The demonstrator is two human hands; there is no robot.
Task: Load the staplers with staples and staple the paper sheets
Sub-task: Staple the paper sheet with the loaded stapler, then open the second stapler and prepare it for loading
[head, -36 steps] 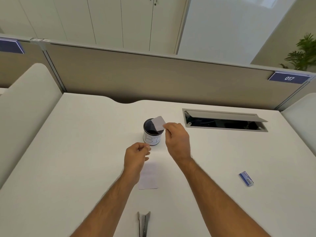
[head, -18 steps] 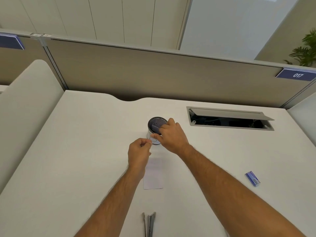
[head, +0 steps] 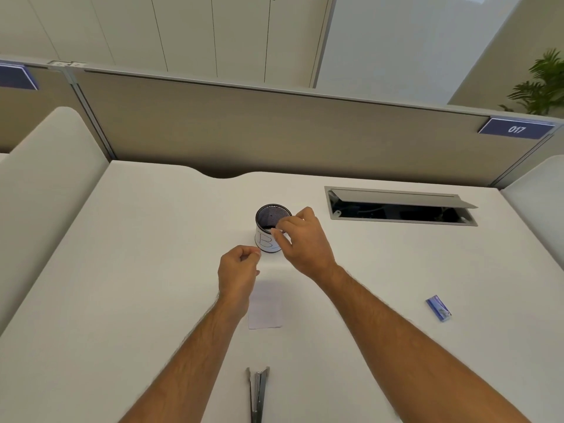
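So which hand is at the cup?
The right hand: its fingertips are at the cup's rim. The left hand is curled nearer, beside the paper.

The stapler point(head: 258, 392) is lying swung open, all silver, at the near edge of the bench. A small white paper sheet point(head: 265, 306) is sitting flat just beyond it, and the blue staple box point(head: 438, 308) is lying way off right.

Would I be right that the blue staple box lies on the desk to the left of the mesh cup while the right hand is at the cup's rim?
Not quite: the head view shows the blue staple box on the desk to the right of the mesh cup, not the left. The right hand is indeed at the cup's rim.
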